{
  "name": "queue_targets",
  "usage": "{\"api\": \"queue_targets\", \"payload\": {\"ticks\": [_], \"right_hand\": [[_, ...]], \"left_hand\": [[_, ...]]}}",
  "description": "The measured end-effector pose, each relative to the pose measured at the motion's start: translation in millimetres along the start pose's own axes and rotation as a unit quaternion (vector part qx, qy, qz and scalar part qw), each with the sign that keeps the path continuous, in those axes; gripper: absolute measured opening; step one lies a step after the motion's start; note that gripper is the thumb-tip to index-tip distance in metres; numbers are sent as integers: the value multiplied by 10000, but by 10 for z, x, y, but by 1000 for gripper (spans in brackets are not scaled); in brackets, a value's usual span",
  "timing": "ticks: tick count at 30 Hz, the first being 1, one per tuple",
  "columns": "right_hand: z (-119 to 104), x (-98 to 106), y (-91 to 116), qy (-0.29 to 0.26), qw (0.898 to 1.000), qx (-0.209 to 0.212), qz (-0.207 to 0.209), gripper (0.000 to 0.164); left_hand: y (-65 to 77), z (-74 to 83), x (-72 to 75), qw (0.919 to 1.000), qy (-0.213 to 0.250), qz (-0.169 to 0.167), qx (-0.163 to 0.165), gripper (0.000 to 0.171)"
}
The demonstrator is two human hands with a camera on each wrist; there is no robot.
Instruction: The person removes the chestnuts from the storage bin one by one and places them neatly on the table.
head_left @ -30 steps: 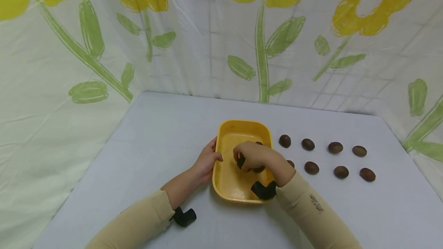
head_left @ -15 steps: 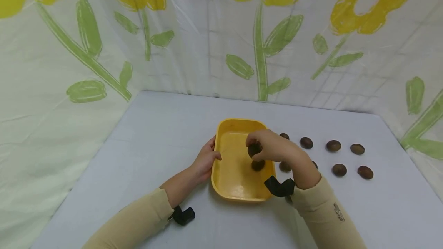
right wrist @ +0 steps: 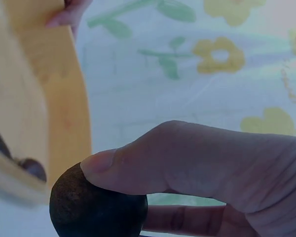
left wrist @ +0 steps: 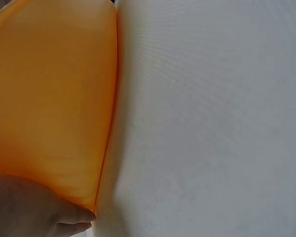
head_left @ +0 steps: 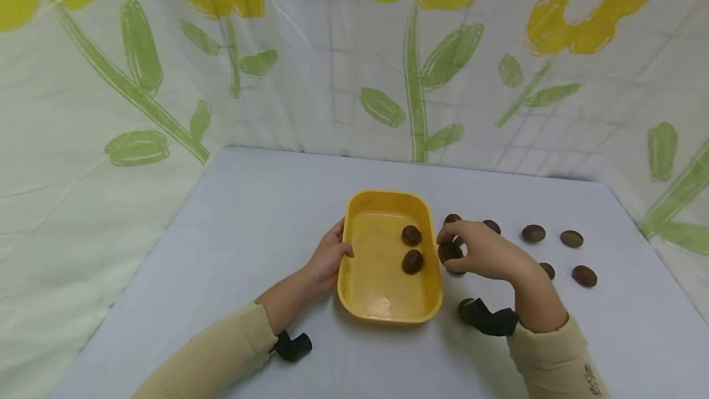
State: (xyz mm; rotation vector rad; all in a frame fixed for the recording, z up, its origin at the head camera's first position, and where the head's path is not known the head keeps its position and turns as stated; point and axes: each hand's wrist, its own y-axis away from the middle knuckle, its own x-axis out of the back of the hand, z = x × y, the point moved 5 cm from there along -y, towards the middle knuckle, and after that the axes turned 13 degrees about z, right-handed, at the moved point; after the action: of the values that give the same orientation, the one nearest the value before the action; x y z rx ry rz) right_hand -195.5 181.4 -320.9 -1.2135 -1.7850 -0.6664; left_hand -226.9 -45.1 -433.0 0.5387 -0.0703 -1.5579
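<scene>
A yellow plastic tray (head_left: 371, 288) sits on the table, its left rim gripped by my left hand (head_left: 328, 258), thumb over the edge. Inside, along the right side, lie two dark brown oval fruits, one brown fruit (head_left: 411, 235) behind another brown fruit (head_left: 412, 261). Just outside the right rim, my right hand (head_left: 493, 251) pinches a dark brown roundish fruit (right wrist: 98, 212) between thumb and fingers. Directly below that one, another fruit shows partly. In the left wrist view, the tray's wall (left wrist: 54, 98) fills the left side.
Several similar fruits stand in rows to the right of the tray, among them a back-row fruit (head_left: 533, 233) and a front-row fruit (head_left: 584, 276). Another fruit (head_left: 466, 310) is partly covered by the black wrist camera (head_left: 493, 320). A flowered curtain (head_left: 310, 79) hangs behind the table.
My right hand has lifted a fruit from inside the tray and carried it right, past the rim. Two fruits in the tray are now uncovered. My left hand has kept its hold.
</scene>
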Motion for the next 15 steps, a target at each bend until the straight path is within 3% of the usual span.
{"api": "queue_targets", "payload": {"ticks": [7,15], "right_hand": [[268,-6,222,-164,9996,-223,85,29],[702,120,561,77,9975,-619,327,34]], "left_hand": [[-2,5,-3,10000,-6,-20,-77,82],[0,0,-7,9999,-71,70,-33,82]]}}
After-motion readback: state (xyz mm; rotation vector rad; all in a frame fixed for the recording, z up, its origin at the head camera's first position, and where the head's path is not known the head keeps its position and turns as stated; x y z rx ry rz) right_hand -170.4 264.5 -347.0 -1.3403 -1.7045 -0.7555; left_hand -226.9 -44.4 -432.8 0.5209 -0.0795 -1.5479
